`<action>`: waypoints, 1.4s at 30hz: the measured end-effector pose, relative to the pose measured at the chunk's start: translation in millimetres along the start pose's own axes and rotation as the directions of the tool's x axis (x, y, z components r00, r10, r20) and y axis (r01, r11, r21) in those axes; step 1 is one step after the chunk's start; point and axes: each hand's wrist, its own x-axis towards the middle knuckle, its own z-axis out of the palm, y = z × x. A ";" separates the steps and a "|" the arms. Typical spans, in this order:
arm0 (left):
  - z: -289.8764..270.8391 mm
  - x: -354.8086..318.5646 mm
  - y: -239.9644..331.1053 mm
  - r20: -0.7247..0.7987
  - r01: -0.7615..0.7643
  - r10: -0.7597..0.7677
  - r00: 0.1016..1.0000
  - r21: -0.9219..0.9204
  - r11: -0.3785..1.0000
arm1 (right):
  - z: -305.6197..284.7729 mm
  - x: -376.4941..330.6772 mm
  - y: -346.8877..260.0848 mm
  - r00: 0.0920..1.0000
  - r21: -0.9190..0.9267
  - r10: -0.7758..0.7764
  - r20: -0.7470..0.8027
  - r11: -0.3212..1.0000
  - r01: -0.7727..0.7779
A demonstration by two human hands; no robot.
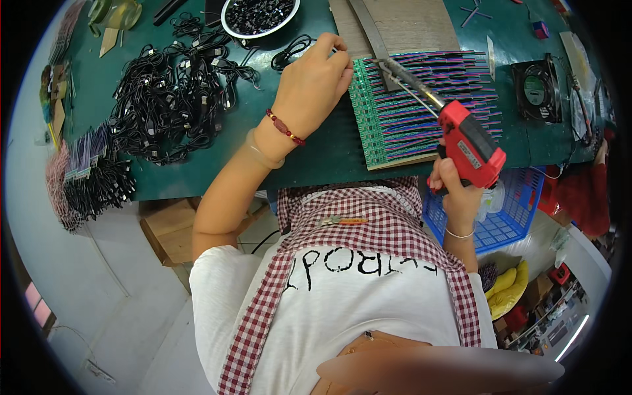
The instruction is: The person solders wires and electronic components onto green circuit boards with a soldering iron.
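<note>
In my right hand is a red and black soldering gun, held by its handle. Its long metal tip points up and left, over a panel of green circuit boards. Rows of thin dark, pink and blue wires run rightward from the boards. My left hand is closed just left of the panel's upper corner, fingers curled together; what they hold, if anything, is hidden. A flat metal bar lies across the wooden board, its lower end near the gun's tip. Beside my left hand lies a coiled black cable.
Left on the green table is a heap of black USB cables; bundled wires hang over the edge. A white bowl of small black parts stands at the back. Right is a black fan; below, a blue basket.
</note>
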 end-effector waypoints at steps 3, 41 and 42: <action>1.5 1.9 -2.3 0.020 -0.001 0.000 1.000 0.005 1.000 | 3.1 -2.6 9.1 0.998 -0.091 0.032 -0.059 0.995 -0.037; -13.5 18.8 -4.2 0.194 -0.097 0.082 0.978 0.065 0.993 | 4.0 -4.1 23.5 0.988 -0.194 -0.145 -0.044 0.972 0.134; -13.4 18.7 -3.8 0.195 -0.099 0.084 0.977 0.068 0.993 | 4.1 -4.0 24.1 0.990 -0.184 -0.131 -0.049 0.976 0.120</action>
